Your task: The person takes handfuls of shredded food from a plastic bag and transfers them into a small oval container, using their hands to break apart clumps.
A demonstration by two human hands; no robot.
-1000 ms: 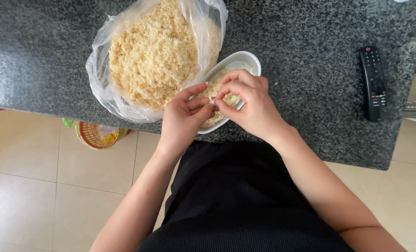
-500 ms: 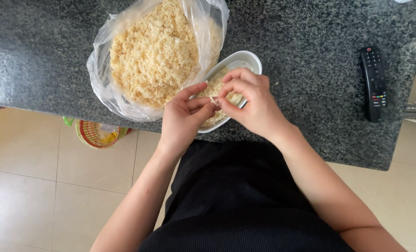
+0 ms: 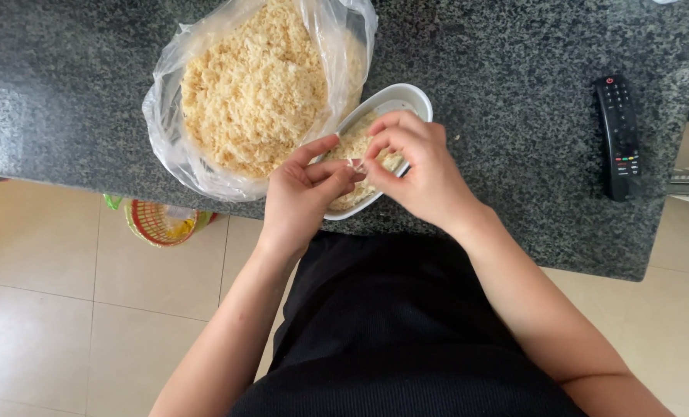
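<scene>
Both hands meet over the white dish (image 3: 406, 99), the left hand (image 3: 302, 193) and the right hand (image 3: 418, 166) pinching together a small pale piece, fingers narrow around it. The dish, at the table (image 3: 514, 93) edge, seems partly filled with crumbs, while the bag (image 3: 256, 85) just beside it is full, so much work looks left. A remote (image 3: 619, 137) lies well apart on the dark speckled table; below are beige floor tiles and a basket (image 3: 159, 224).

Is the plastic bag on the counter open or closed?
Open: the plastic bag mouth is spread wide, exposing yellow crumbs inside.
</scene>
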